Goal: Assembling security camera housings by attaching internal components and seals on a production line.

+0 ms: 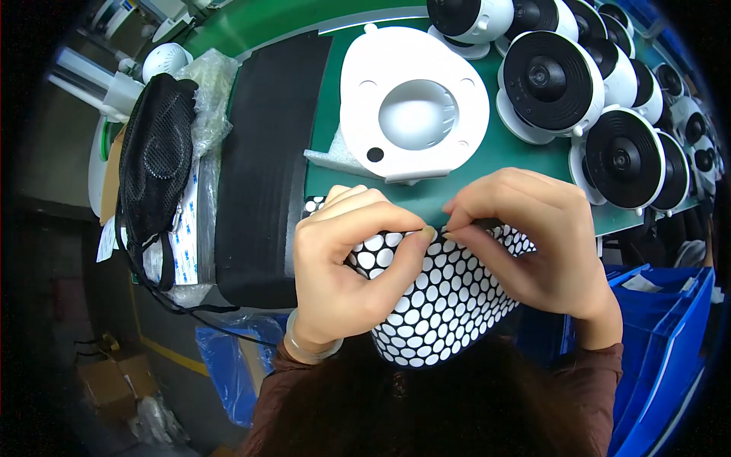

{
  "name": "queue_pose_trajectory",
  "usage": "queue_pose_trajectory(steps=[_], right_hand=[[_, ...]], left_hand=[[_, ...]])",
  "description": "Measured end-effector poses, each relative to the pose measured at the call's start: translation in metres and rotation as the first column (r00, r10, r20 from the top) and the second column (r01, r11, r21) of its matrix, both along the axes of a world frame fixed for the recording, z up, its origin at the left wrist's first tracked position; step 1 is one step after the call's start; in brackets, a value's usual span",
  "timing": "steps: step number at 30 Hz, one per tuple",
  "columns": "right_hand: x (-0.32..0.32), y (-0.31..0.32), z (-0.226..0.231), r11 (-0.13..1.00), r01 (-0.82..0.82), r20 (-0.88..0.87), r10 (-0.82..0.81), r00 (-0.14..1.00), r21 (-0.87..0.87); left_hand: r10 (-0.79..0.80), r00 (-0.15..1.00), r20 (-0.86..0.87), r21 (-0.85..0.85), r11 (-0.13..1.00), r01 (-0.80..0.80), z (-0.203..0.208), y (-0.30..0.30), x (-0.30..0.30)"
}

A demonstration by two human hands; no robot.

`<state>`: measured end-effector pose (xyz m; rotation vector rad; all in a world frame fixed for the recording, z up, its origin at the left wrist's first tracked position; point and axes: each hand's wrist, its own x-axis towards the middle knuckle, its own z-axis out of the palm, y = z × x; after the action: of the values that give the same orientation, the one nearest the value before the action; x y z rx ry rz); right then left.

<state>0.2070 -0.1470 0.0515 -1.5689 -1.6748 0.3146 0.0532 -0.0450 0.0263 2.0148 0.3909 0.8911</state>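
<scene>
Left hand [331, 263] and right hand [552, 236] pinch the sheet [445, 301] by its far edge; it slants toward the wearer, long axis unclear.

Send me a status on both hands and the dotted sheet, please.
Left hand and right hand: fingertips drawn together at far edge of dotted sheet; anything pinched, unclear. Sheet partly hidden by hands. White housing just beyond; nothing seen blocking.

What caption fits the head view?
Left hand and right hand, fingers close together, at a white-dotted sheet near a white housing.
</scene>
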Motion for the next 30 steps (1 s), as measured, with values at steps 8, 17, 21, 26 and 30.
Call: queue_pose_trajectory(steps=[8, 17, 21, 26, 30], right_hand=[[0.005, 0.006, -0.007, 0.896, 0.416, -0.343, -0.346, 0.873, 0.157], [-0.002, 0.019, -0.015, 0.911, 0.412, -0.352, -0.378, 0.856, 0.025], [-0.006, 0.022, -0.016, 0.899, 0.430, -0.238, -0.402, 0.884, 0.081], [-0.008, 0.022, -0.016, 0.878, 0.463, -0.190, -0.437, 0.879, 0.120], [-0.008, 0.022, -0.019, 0.867, 0.476, -0.188, -0.449, 0.874, 0.145]], left_hand=[[0.185, 0.982, 0.036, 0.048, 0.981, -0.187, -0.014, 0.007, -0.002], [0.181, 0.982, 0.051, 0.068, 0.981, -0.184, -0.019, 0.007, 0.009], [0.188, 0.981, 0.049, 0.079, 0.978, -0.192, -0.019, 0.008, 0.008], [0.168, 0.985, 0.045, 0.061, 0.983, -0.171, -0.017, 0.008, 0.009], [0.168, 0.985, 0.033, 0.059, 0.984, -0.170, -0.017, 0.007, 0.009]])
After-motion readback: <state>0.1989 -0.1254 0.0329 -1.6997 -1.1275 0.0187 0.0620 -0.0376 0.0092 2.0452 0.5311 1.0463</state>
